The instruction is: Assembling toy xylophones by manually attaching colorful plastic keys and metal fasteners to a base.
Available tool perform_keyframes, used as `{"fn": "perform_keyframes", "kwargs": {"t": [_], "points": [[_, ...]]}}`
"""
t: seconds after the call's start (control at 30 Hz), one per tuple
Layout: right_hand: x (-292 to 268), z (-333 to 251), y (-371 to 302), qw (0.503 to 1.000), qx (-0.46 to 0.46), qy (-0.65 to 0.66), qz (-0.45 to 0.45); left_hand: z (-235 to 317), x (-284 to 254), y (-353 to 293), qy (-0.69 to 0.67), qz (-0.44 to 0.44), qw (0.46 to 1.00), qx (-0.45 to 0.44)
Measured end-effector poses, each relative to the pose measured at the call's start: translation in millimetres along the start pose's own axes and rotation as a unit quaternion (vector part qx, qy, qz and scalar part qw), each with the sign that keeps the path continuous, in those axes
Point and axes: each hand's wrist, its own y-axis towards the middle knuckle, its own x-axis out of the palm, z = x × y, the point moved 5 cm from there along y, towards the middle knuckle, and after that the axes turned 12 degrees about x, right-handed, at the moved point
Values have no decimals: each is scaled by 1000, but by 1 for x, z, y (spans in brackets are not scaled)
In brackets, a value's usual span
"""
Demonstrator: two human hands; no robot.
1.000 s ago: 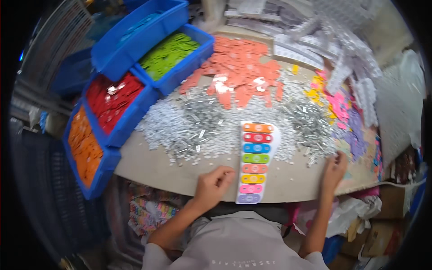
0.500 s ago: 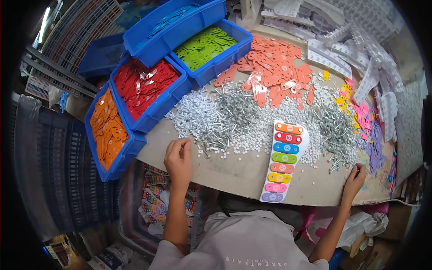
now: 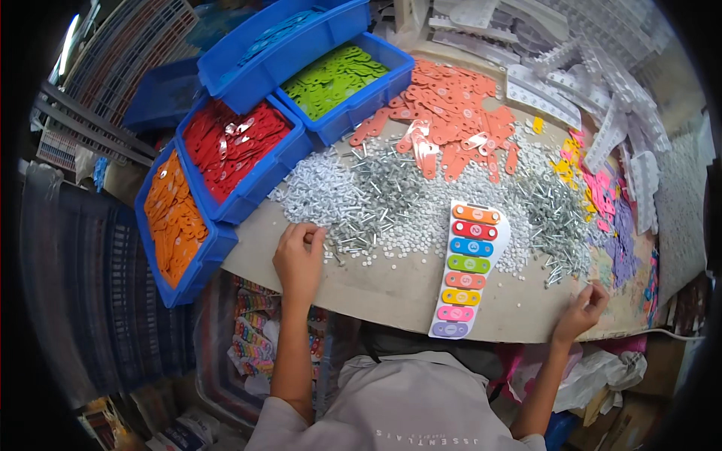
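Note:
A toy xylophone [image 3: 468, 279] with a white base and a column of coloured bars lies on the table in front of me. My left hand [image 3: 298, 259] is at the near edge of a heap of white screw-like pins [image 3: 320, 188], fingers curled and pinched together. Whatever its fingertips hold is hidden. To the right of the xylophone, my right hand [image 3: 579, 316] hovers by the table's front edge, below a pile of silver screws [image 3: 560, 225]. Thumb and fingertips meet there in a pinch; anything between them is too small to name.
Blue bins hold red bars [image 3: 235, 146], orange bars [image 3: 173, 218], green bars [image 3: 336, 79] and blue bars [image 3: 278, 36]. Salmon bars [image 3: 455, 113] lie heaped at the back. White plastic bases [image 3: 543, 96] are stacked far right, near loose purple bars [image 3: 622, 240]. Small white washers [image 3: 421, 225] cover mid-table.
My right hand has moved slightly toward me and left, its fingers pinched. My left hand has shifted a little up toward the white pins. The whole view has slid slightly.

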Motion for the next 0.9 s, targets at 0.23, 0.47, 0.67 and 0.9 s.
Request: {"fn": "perform_keyframes", "kwargs": {"t": [0.23, 0.47, 0.67, 0.9], "points": [[68, -124, -57, 968, -135, 74, -198, 0, -1, 4, 22, -27, 999, 29], [110, -160, -60, 939, -143, 72, -304, 28, -14, 10, -41, 28, 998, -30], [117, -163, -64, 931, -198, 31, -305, 91, 35, -1, -476, -155, 856, -134], [135, -118, -61, 889, 159, 79, -422, 133, 102, 3, -566, -302, 757, -122]]}}
